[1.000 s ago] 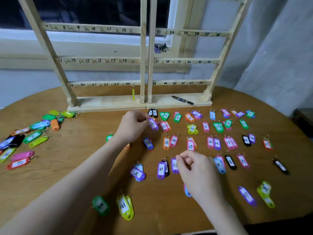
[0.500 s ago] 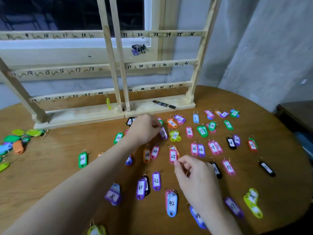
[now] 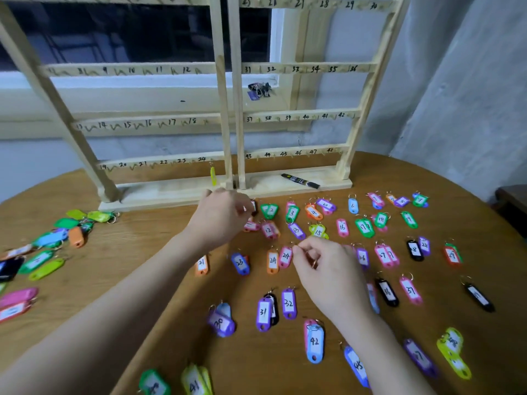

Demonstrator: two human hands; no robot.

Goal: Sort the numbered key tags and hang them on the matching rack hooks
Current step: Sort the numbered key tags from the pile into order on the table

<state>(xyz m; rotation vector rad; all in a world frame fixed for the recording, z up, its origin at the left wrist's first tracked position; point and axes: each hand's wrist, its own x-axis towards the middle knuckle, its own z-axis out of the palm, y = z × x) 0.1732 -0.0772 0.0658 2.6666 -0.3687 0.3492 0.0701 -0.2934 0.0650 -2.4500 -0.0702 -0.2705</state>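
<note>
Wooden desk (image 3: 142, 252) carries sorted tags below rack (image 3: 228, 121); left hand (image 3: 219, 215) grip pinches black tag (image 3: 253, 207) in top row, right hand (image 3: 322, 263) grip pinches ring (image 3: 314, 263) near pink 24 tag (image 3: 285, 256); best lift by rings, check number before hooking.

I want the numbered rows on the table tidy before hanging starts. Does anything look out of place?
Mostly orderly. Odd bits: a black marker lies on the rack base, one yellow tag already hangs near hook 24, and an unsorted heap of tags sits at the table's left, apart from the rows.
</note>
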